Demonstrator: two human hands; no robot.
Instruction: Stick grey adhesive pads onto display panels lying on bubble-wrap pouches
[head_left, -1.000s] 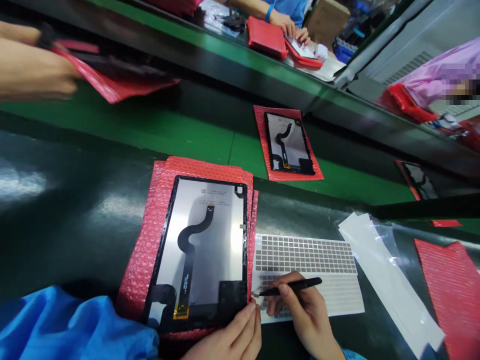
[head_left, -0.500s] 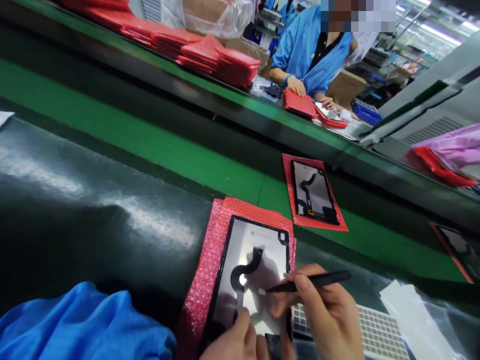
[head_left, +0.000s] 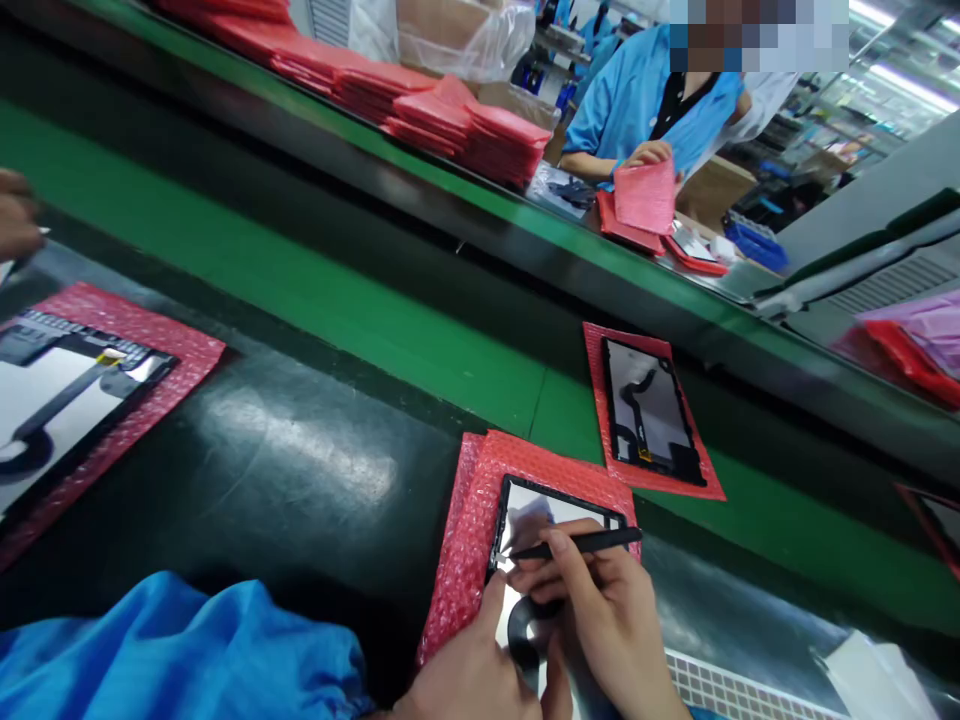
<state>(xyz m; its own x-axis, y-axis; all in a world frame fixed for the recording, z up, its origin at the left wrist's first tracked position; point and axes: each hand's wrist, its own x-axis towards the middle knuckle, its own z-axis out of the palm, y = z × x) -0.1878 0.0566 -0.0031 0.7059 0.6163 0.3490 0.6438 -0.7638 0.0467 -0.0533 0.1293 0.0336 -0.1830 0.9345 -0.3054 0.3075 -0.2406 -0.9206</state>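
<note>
A tablet screen panel (head_left: 559, 512) lies back-up on a stack of red bubble wrap (head_left: 472, 520) in front of me. My right hand (head_left: 615, 620) grips black tweezers (head_left: 577, 545), whose tip holds a small pale piece at the panel's upper left edge. My left hand (head_left: 472, 670) rests on the panel's near left side with its thumb stretched toward the tweezer tip. A black flex cable (head_left: 525, 630) curves between my hands. My blue sleeve (head_left: 172, 650) fills the lower left.
A second panel on red wrap (head_left: 649, 410) lies on the green conveyor belt (head_left: 300, 290). Another panel on wrap (head_left: 67, 390) sits at the far left beside someone's hand (head_left: 15, 215). A person in blue (head_left: 660, 110) handles red wrap across the belt. A sticker grid sheet (head_left: 735, 690) lies lower right.
The view has shifted so the panel sits lower. The tweezers moved up to the panel's upper left edge. A panel on red wrap has appeared at far left.
</note>
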